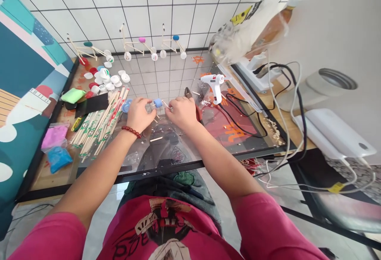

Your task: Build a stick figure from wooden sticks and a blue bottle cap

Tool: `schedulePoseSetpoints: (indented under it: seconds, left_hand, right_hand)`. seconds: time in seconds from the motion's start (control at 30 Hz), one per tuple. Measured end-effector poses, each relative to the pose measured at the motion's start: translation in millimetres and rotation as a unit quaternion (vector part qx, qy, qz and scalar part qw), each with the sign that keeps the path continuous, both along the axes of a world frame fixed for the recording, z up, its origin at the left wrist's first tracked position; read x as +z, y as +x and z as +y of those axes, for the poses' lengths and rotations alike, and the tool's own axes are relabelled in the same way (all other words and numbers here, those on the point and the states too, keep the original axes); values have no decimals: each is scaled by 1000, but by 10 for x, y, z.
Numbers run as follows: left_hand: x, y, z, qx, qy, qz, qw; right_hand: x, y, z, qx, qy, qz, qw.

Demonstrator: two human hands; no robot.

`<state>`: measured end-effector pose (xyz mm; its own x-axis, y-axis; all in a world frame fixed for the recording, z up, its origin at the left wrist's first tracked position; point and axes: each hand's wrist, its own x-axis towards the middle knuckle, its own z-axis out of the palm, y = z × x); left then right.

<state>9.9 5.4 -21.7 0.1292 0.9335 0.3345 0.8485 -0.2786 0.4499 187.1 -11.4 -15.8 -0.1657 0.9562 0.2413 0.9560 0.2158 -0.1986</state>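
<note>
A small light-blue lump [157,103], which looks like modelling clay, sits on thin wooden sticks [166,104] between my hands. My left hand [137,114], wearing a beaded bracelet, is just left of the lump with thumb and forefinger apart. My right hand [183,112] pinches the sticks on the right; its fingertips are partly hidden. Light-blue bottle caps [126,105] lie beside my left hand. A cut stick [156,139] rests on the glass tabletop [139,145] nearer to me. Beyond my right hand is a dark-tipped tool [188,92], mostly covered by the hand.
A white glue gun [216,87] with a black cord stands at right. Wrapped chopsticks [101,127], bottle caps [104,78] and clay packets [59,158] lie at left. Several stick models [138,47] with cap wheels line the tiled wall. Cables [297,93] hang over the right edge.
</note>
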Motion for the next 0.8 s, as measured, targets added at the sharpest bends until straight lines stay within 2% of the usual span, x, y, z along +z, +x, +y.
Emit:
schedulePoseSetpoints:
  seconds: [0.4, 0.8]
  left_hand:
    - [-69, -29, 45, -3, 29, 12, 1000]
    - [-68, -32, 40, -9, 28, 26, 999]
  right_hand:
    - [44, 2, 4, -6, -31, 21, 999]
    - [35, -1, 7, 18, -15, 23, 999]
